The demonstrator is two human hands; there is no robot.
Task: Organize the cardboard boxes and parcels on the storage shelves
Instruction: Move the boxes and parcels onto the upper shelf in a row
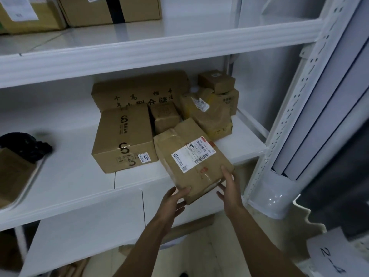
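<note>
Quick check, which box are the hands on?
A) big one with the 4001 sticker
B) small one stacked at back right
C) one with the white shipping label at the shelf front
C: left hand and right hand are both on the near end of the labelled parcel.
</note>
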